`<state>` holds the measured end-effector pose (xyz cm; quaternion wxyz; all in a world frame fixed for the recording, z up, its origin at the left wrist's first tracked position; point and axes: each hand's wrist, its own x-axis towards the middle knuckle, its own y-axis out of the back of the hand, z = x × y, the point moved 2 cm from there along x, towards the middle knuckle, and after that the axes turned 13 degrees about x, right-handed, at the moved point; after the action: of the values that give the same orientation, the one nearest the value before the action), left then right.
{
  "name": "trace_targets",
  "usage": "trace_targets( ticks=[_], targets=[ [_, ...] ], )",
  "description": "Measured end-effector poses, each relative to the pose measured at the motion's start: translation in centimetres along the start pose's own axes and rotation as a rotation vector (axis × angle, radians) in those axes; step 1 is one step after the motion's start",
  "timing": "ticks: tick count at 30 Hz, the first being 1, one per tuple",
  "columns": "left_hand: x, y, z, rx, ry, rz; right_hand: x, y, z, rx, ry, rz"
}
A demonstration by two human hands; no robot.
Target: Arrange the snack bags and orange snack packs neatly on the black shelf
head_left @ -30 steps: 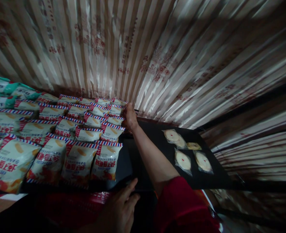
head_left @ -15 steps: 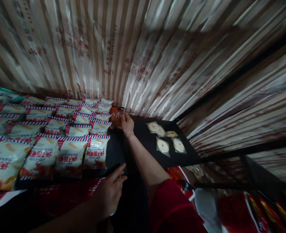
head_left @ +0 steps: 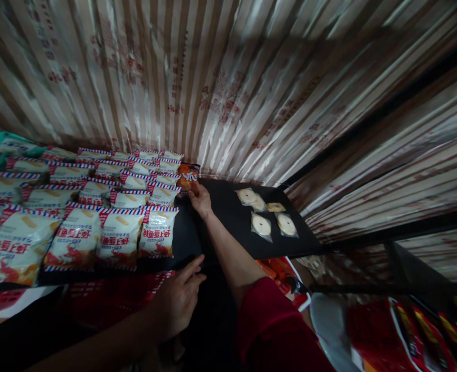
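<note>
On a black shelf (head_left: pixel 228 227) several rows of white snack bags (head_left: pixel 156 232) with red and blue trim stand at the left. An orange bag (head_left: pixel 188 178) sits at the right end of the back rows, against the striped sheeting. My right hand (head_left: pixel 200 199) has its fingers closed on the lower right edge of this bag. My left hand (head_left: pixel 184 297) is near the shelf's front edge, fingers stretched out, holding nothing. Several round white items in clear wrappers (head_left: pixel 261 226) lie on the shelf to the right.
Striped plastic sheeting (head_left: pixel 221 93) hangs behind the shelf, crossed by a dark bar at the right. Below are a red basket (head_left: pixel 108 299), a white-rimmed box with orange packets (head_left: pixel 280 274) and red packages (head_left: pixel 383 330). Green bags (head_left: pixel 17 144) stand at the far left.
My right hand has shifted slightly down the orange bag, showing more of its front. The view has tilted a little, and the white bags appear slightly higher and further right.
</note>
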<state>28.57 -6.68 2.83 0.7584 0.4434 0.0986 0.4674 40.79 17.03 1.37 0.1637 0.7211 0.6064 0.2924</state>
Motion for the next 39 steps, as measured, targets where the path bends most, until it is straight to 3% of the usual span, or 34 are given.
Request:
trace_targets(
  ticks=[5, 12, 17, 23, 26, 29, 33, 39],
  targets=[
    [0.1, 0.3, -0.3, 0.058, -0.048, 0.001, -2.7, 0.4, -0.7, 0.019, -0.035, 0.116],
    [0.9, 1.0, -1.2, 0.170, -0.168, -0.036, -10.8, 3.3, -0.6, 0.079, 0.012, 0.196],
    [0.7, 0.1, -1.5, 0.153, -0.136, -0.076, -15.4, 8.4, 0.9, 0.011, 0.026, 0.263],
    [0.0, 0.3, -0.3, 0.075, -0.065, -0.014, -20.1, 17.2, 5.6, -0.167, -0.035, 0.301],
    [-0.7, 0.7, 0.5, 0.072, -0.057, -0.002, -22.7, 19.9, 8.0, -0.247, -0.137, 0.298],
    [-1.8, 0.5, 1.0, 0.076, -0.032, 0.000, -25.1, 20.3, 9.9, -0.291, -0.208, 0.193],
    [-3.0, -0.7, 2.1, 0.059, 0.011, -0.007, -27.2, 19.0, 11.3, -0.311, -0.236, 0.043],
    [-3.0, -2.4, 5.7, -0.072, 0.107, 0.037, -27.5, 19.1, 11.7, -0.360, -0.210, 0.010]
  ],
)
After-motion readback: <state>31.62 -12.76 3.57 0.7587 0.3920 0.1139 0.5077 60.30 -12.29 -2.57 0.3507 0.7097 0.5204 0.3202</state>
